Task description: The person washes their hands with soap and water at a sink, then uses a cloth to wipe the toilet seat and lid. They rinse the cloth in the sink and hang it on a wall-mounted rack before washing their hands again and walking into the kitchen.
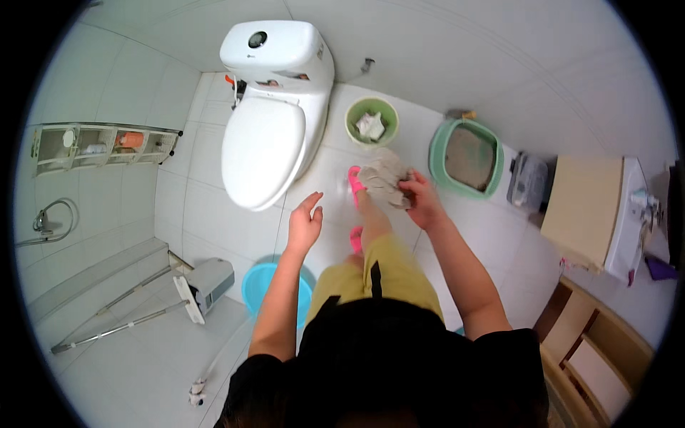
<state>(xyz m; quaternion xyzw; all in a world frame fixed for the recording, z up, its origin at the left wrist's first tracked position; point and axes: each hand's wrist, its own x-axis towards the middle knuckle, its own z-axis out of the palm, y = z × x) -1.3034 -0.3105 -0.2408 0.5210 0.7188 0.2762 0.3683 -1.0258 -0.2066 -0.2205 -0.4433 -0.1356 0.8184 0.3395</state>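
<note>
My right hand point(425, 200) grips a crumpled greyish-beige cloth point(384, 178), which hangs above the tiled floor over one pink slipper point(355, 181). My left hand point(306, 222) is held in the air with nothing in it, its thumb apart from the fingers, near the front of the white toilet point(262, 152). The toilet's lid is down. Just beyond the cloth stands a green waste bin point(395, 125) with crumpled white paper or a bag point(370, 126) inside.
Right of the bin sits a green cat litter tray point(436, 155), then a clear plastic container point(527, 182) and a washbasin cabinet point(583, 208). A blue basin point(267, 283) lies by my left forearm. A flat mop point(136, 322) and grey bucket point(217, 278) are at left, below a wall shelf point(107, 127).
</note>
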